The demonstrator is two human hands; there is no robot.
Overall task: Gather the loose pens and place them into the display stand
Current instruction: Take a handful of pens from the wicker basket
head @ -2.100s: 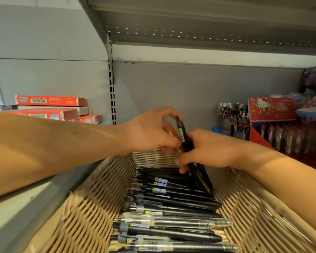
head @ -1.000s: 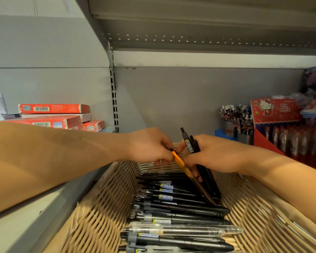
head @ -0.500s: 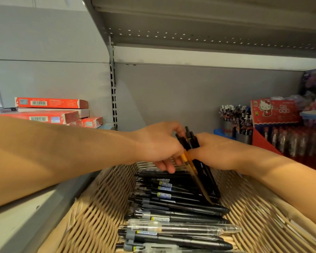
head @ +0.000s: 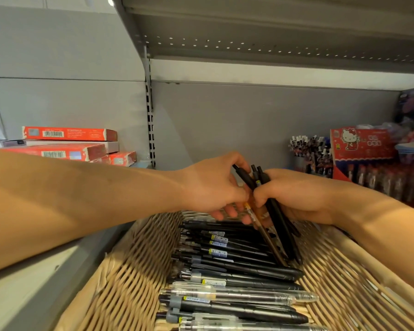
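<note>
Grey shop shelves stand behind a woven basket (head: 134, 271) full of loose pens (head: 237, 266). Far left, the red boxes (head: 67, 133) show barcodes, but the writing is too small to read. The left hand (head: 213, 187) pinches one black pen's top. The right hand (head: 294, 194) curls around a bunch of pens (head: 281, 231), one orange. Packed so tight, a pen could slip and drop back. Far right, a red box (head: 359, 144) shows a cartoon cat.
</note>
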